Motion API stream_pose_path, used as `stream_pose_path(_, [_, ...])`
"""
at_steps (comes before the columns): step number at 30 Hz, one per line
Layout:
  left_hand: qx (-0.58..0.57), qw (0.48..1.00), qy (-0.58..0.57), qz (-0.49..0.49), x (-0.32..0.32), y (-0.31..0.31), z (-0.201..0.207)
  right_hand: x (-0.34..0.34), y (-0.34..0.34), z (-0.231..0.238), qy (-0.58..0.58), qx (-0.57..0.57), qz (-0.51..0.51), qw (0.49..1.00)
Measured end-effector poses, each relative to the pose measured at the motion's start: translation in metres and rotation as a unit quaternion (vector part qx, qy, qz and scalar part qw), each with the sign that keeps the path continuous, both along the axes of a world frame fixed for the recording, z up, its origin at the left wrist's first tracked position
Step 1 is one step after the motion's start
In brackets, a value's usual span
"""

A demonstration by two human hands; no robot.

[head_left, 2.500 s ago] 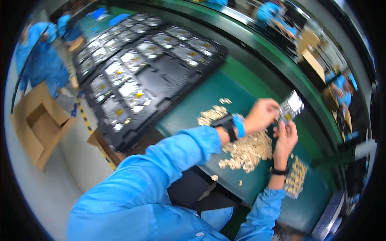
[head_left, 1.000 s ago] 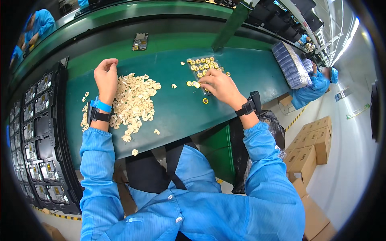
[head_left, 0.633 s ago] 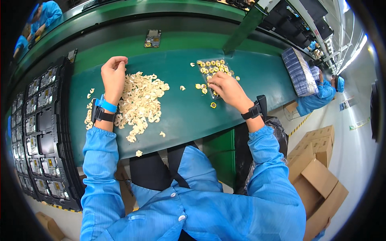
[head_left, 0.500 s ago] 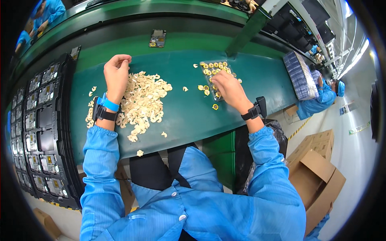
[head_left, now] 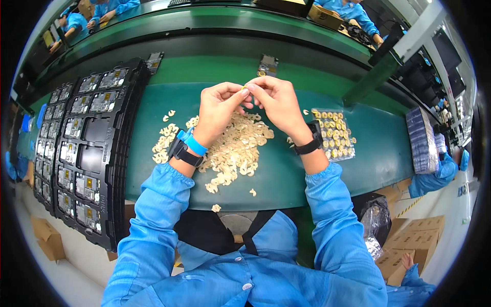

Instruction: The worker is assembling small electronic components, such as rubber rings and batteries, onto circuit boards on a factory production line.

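Observation:
My left hand (head_left: 217,110) and my right hand (head_left: 277,102) meet above the green mat (head_left: 373,138), fingertips pinched together. Between them shows a sliver of a small yellow part (head_left: 244,88); the fingers cover most of it. Below and partly behind the hands spreads a heap of small cream-coloured curled scraps (head_left: 232,153). To the right of my right wrist lies a clear tray (head_left: 353,154) with rows of small round yellow-rimmed parts (head_left: 335,125).
Stacked black trays (head_left: 115,153) holding circuit boards stand on the left. One loose board (head_left: 267,66) lies beyond my hands, another (head_left: 154,62) by the trays. A green post (head_left: 371,84) rises at the far right near a wrapped stack (head_left: 423,140). Co-workers (head_left: 353,13) sit across.
My right hand has left the tray of round parts and come left to my left hand. Both now pinch a small yellow part between them. The view has shifted leftward.

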State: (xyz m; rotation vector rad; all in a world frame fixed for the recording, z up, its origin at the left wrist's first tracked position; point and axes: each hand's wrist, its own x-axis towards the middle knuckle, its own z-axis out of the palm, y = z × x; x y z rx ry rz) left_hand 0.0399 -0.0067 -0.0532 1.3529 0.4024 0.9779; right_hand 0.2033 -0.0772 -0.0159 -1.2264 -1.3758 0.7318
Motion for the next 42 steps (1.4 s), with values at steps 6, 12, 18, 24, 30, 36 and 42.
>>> stream_pose_path(6, [0.022, 0.998, 0.050, 0.026, 0.000, 0.004, 0.003, 0.008, -0.001, -0.010, 0.000, -0.021, 0.006, 1.000])
stream_pose_path(12, [0.039, 0.994, 0.082, 0.057, 0.000, 0.004, -0.001, 0.008, 0.001, -0.025, 0.027, 0.016, 0.019, 0.999])
stream_pose_path(18, [0.039, 0.997, 0.042, 0.053, -0.002, 0.006, -0.013, 0.007, 0.001, -0.025, -0.047, 0.009, -0.004, 0.999])
stream_pose_path(24, [0.001, 0.998, 0.025, 0.050, 0.010, -0.003, -0.009, 0.010, -0.009, -0.028, -0.033, 0.011, -0.029, 0.999])
stream_pose_path(30, [0.090, 0.995, 0.035, 0.038, 0.005, -0.002, -0.012, 0.000, -0.001, -0.035, -0.011, 0.044, -0.027, 0.999])
stream_pose_path(36, [0.018, 1.000, 0.014, 0.007, 0.007, 0.002, -0.012, 0.000, -0.004, -0.032, 0.015, 0.047, -0.039, 0.998])
stream_pose_path(42, [0.018, 0.993, 0.011, 0.113, -0.004, 0.021, -0.010, 0.016, -0.006, -0.020, -0.088, -0.063, 0.044, 0.993])
